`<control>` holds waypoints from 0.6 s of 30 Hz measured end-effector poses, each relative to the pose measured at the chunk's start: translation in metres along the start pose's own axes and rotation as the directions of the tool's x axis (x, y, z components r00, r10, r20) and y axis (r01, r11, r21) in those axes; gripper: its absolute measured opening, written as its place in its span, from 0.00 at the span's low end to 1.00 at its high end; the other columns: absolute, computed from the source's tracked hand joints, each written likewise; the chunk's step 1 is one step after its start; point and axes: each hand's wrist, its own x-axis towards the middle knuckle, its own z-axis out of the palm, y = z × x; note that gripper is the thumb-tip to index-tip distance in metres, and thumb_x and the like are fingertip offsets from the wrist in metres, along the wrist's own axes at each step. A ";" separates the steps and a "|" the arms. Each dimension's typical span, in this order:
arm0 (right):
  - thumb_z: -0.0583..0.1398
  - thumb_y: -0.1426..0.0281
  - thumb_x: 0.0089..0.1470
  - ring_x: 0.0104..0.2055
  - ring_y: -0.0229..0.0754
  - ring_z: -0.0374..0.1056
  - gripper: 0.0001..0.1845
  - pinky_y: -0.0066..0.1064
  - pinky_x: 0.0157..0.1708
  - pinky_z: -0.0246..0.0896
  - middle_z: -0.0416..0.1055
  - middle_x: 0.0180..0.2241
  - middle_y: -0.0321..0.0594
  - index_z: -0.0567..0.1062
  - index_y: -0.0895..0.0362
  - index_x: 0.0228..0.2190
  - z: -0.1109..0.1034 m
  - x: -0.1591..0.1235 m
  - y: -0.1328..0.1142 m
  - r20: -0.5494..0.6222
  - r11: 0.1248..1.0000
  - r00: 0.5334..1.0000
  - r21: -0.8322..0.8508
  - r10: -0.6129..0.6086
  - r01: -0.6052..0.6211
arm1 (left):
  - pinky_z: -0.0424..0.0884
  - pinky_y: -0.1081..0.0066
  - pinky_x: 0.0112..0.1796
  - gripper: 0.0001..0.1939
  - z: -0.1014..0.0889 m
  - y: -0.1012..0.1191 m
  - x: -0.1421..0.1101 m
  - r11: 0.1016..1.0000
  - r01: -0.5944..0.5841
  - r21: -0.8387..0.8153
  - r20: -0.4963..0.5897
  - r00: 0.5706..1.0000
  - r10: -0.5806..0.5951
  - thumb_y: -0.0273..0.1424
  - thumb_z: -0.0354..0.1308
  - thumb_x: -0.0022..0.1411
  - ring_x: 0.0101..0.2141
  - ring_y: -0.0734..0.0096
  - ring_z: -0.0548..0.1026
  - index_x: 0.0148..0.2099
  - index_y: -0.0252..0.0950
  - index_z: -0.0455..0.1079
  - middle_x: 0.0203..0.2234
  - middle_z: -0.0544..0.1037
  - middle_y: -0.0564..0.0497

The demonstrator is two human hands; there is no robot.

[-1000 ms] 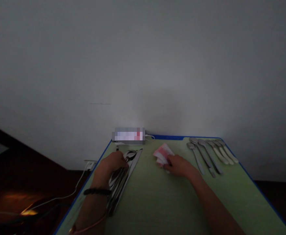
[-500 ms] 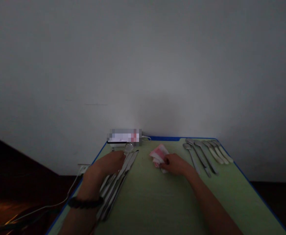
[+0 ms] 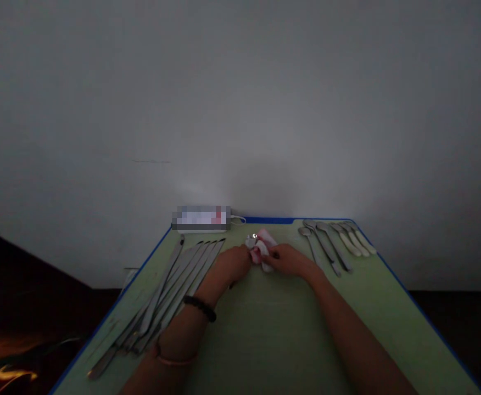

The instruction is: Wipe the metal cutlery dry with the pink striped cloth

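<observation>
My left hand (image 3: 237, 262) is closed round a spoon (image 3: 251, 240), whose shiny rounded bowl shows past the fingers. Most of its handle is hidden by the hand. Pinched in my right hand (image 3: 287, 259) is a folded pink and white cloth (image 3: 265, 241), which touches the spoon's bowl. Both hands are close together above the middle of the table. Several metal table knives (image 3: 189, 272) lie spread beside my left forearm, some crossing others.
Several spoons (image 3: 326, 241) and white-handled cutlery (image 3: 352, 241) lie at the right of the green table (image 3: 265, 340), which has a blue rim. A blurred-out device (image 3: 201, 219) with a white cable (image 3: 238, 220) stands at the back left against the wall (image 3: 240, 109).
My left hand has moved right from the knives, bringing the spoon to the cloth. The cloth is now bunched against the spoon's bowl, still in my right hand. The view has shifted slightly.
</observation>
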 end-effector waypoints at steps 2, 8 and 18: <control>0.49 0.60 0.57 0.25 0.36 0.62 0.21 0.26 0.26 0.47 0.73 0.25 0.41 0.75 0.61 0.26 0.003 -0.002 -0.002 -0.072 1.000 0.997 -0.011 0.004 -0.005 | 0.71 0.59 0.41 0.16 0.006 -0.001 0.002 0.999 0.034 0.005 -0.050 0.998 -0.034 0.34 0.53 0.64 0.42 0.64 0.72 0.52 0.34 0.64 0.46 0.70 0.45; 0.47 0.66 0.57 0.26 0.36 0.62 0.17 0.26 0.27 0.49 0.71 0.24 0.40 0.72 0.59 0.26 0.016 -0.007 0.003 -0.431 0.989 0.892 0.106 0.136 -0.100 | 0.68 0.63 0.36 0.19 0.016 0.010 0.007 0.993 0.118 -0.002 -0.234 0.965 -0.115 0.34 0.38 0.68 0.38 0.55 0.76 0.47 0.28 0.65 0.35 0.76 0.35; 0.45 0.71 0.53 0.44 0.41 0.62 0.13 0.28 0.45 0.55 0.67 0.40 0.46 0.69 0.58 0.28 0.018 -0.007 0.011 -0.715 0.939 0.664 0.338 0.217 0.057 | 0.65 0.67 0.33 0.19 0.019 0.018 0.026 0.991 0.045 -0.123 -0.397 0.913 -0.091 0.40 0.38 0.67 0.35 0.58 0.77 0.49 0.33 0.63 0.35 0.78 0.41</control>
